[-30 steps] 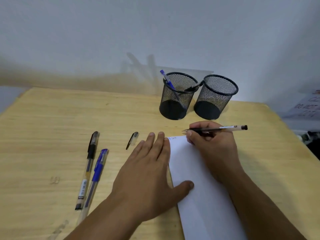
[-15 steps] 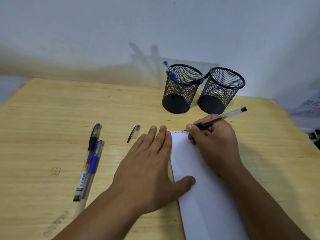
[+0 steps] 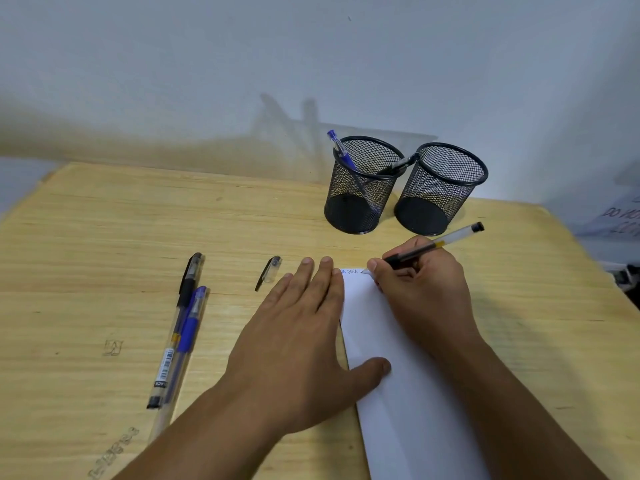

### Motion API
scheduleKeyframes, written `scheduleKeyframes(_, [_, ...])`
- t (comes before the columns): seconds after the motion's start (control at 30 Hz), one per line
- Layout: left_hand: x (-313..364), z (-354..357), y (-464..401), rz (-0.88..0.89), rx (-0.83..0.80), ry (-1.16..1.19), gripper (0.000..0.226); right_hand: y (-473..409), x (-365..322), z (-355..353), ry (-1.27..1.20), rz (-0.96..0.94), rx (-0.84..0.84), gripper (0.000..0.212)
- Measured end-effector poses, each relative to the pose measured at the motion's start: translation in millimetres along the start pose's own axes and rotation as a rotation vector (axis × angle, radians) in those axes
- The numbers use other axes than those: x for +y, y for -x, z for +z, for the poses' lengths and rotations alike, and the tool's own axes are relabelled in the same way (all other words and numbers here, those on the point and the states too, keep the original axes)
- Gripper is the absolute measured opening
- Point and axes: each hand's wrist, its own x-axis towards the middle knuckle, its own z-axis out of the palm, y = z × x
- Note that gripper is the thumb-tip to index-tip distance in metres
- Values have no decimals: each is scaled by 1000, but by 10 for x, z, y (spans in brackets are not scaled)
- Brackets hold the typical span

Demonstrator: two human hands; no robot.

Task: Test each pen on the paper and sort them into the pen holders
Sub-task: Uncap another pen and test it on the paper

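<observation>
My right hand [image 3: 422, 289] grips a clear pen with a black grip [image 3: 446, 241], its tip touching the top edge of the white paper [image 3: 398, 393] beside small writing. Flat on the paper's left edge lies my left hand [image 3: 298, 337], fingers spread, thumb on the sheet. A loose pen cap [image 3: 269, 271] rests on the wooden table [image 3: 104, 237] just left of my fingertips. Farther left, a black pen [image 3: 176, 327] and a blue pen [image 3: 183, 344] lie side by side. Two black mesh holders stand at the back: the left holder [image 3: 362, 188] contains a blue pen [image 3: 341, 150] and a dark one, the right holder [image 3: 438, 192] looks empty.
A white wall rises directly behind the holders. The table's right edge runs diagonally past my right forearm, with a printed sign [image 3: 620, 220] and dark objects beyond it. Faint scratched marks [image 3: 112, 348] show on the wood at the lower left.
The pen in my right hand has tilted from nearly level to steeper, its tip lowered onto the paper's top edge. My left hand stays flat on the sheet. The view shifted slightly.
</observation>
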Motion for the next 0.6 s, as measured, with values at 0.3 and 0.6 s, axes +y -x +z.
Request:
scheduleKeyframes(0.3, [-7, 11, -6, -5, 6, 5, 107, 5, 3, 5, 18, -22, 4, 11])
scheduleKeyframes(0.6, [1, -4, 11, -4, 0, 4, 107, 4, 0, 0, 24, 11, 14, 12])
